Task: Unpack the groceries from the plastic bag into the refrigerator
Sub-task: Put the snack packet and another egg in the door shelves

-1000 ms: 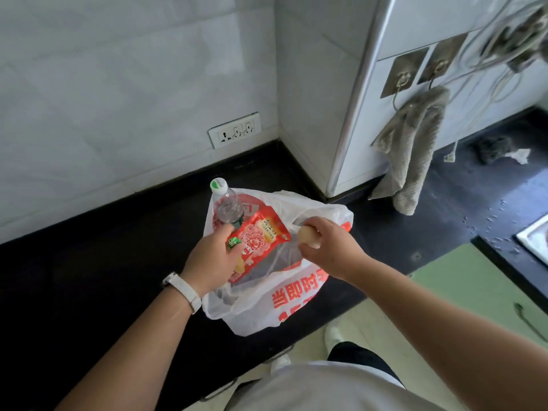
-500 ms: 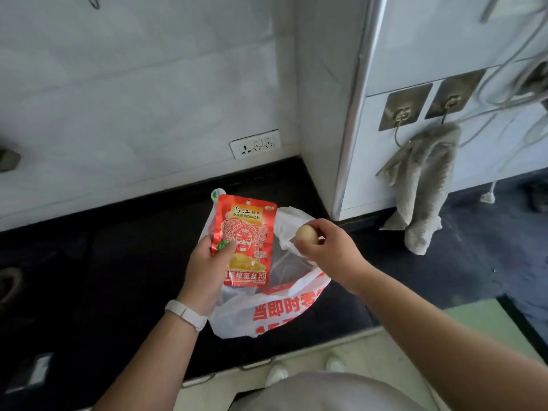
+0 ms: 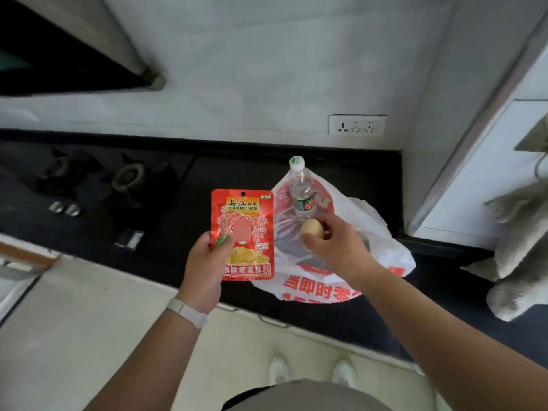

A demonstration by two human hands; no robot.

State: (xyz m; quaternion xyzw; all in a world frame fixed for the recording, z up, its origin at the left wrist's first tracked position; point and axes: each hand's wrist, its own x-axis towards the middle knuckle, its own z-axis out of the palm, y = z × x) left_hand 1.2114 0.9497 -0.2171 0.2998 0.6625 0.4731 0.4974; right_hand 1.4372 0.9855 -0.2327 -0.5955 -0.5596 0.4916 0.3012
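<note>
A white plastic bag [image 3: 376,232] with red print lies on the black counter [image 3: 184,209]. A clear water bottle [image 3: 300,191] with a white cap lies in its mouth. My left hand [image 3: 207,262] grips a red snack packet [image 3: 241,229] by its lower left corner, upright, left of the bag. My right hand [image 3: 332,244] holds a pale egg [image 3: 311,228] in its fingertips just over the bag, below the bottle.
A gas hob [image 3: 98,179] with knobs fills the counter's left part, under a range hood [image 3: 68,51]. A wall socket [image 3: 356,124] sits behind the bag. A white cabinet side [image 3: 480,149] stands to the right, with a grey towel [image 3: 519,247] hanging on it.
The packet came out of the bag and now hangs to its left, uncovering the bottle. The egg stays in my right hand. The view has swung left toward the hob.
</note>
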